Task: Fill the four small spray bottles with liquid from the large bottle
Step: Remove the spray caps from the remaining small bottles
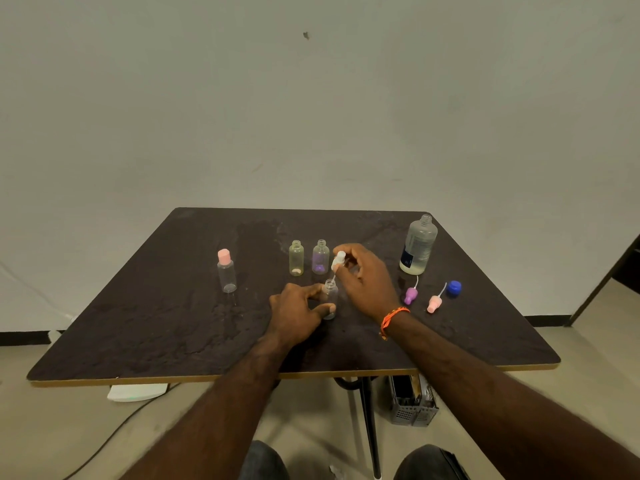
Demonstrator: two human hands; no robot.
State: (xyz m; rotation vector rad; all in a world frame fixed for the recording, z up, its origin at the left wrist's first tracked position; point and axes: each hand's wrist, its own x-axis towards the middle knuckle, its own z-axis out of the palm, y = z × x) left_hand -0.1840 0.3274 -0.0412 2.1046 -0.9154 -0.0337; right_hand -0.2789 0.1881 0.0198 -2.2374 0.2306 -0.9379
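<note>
Steadying the clear small bottle point(329, 299) mid-table with left hand point(298, 313) curled round it; pinching its white spray top point(338, 260) in right hand point(367, 282), dip tube clearing the neck. Leaving large bottle point(418, 245) uncapped near far right corner, ready for pouring.

1. The left hand point(298, 315) covers the lower left side of the clear bottle point(330, 299), so its base is only partly seen.
2. The right hand point(367, 282) hides most of the white spray top point(338, 260); its thin tube is hard to follow.
3. The label on the large bottle point(418, 245) is too small to read.
4. Whether the yellow bottle point(296, 258) and the purple bottle point(320, 257) hold liquid cannot be told.
5. The grey basket point(414, 408) under the table point(138, 341) is partly hidden by the table edge.
6. Both knees are cut by the bottom edge.
</note>
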